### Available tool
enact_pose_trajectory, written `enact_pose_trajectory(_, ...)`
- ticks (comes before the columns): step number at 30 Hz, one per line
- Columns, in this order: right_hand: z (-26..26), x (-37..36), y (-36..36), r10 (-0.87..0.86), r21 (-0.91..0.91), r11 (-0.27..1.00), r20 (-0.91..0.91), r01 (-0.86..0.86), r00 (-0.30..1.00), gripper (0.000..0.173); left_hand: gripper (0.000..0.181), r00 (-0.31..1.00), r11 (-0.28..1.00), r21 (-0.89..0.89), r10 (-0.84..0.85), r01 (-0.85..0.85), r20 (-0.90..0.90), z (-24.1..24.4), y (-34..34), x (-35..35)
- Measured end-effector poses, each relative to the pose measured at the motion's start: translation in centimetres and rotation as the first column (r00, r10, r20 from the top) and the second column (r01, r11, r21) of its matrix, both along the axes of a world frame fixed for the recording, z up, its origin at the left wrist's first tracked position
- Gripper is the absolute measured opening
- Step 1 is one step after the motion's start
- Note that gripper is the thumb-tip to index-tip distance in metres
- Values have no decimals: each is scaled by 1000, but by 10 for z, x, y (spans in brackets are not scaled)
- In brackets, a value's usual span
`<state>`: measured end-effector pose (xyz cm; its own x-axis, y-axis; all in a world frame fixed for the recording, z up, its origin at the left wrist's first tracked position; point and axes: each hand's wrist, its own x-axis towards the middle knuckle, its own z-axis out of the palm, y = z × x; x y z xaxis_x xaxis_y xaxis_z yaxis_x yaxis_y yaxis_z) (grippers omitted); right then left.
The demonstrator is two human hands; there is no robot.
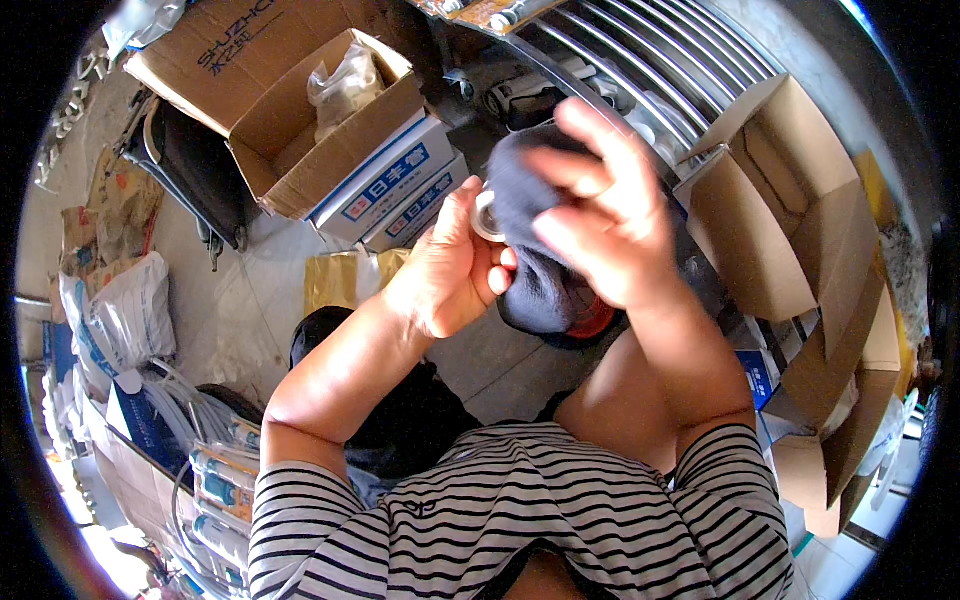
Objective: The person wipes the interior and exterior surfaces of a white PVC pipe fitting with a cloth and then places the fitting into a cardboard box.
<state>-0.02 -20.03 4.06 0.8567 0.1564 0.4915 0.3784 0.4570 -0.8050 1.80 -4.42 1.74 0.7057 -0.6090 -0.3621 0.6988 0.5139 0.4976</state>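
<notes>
My left hand [457, 262] is closed around a small pale ring-shaped piece [489, 216], whose round opening shows beside the thumb. A dark blue-grey cloth [536, 289] lies against that piece and hangs down past my left fingertips. My right hand [611, 210] is over the cloth's upper part with its fingers spread, blurred by motion. The blur hides whether those fingers grip the cloth or only touch it. Below the cloth shows a red and black item [592, 319], mostly covered.
An open cardboard box [330, 150] with a plastic bag [346, 86] stands on white cartons [405, 187]. A metal slatted rack [652, 64] is at upper right, beside open cardboard boxes [765, 217]. Packaged fittings [225, 487] and pale tubing [176, 401] lie at lower left.
</notes>
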Motion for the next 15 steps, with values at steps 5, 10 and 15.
enact_pose_trajectory(5,-15,8,11,-269,-494,594,622,635,735,41,49,989,1000,-10,2,-1,147,-12,3,-8)
enact_pose_trajectory(10,-43,20,9,-421,-365,835,60,412,905,22,60,984,971,209,-139,115,107,16,-9,-12)
enact_pose_trajectory(15,-62,18,12,-392,-399,855,-77,332,917,17,65,964,971,51,-240,235,113,37,-15,-15)
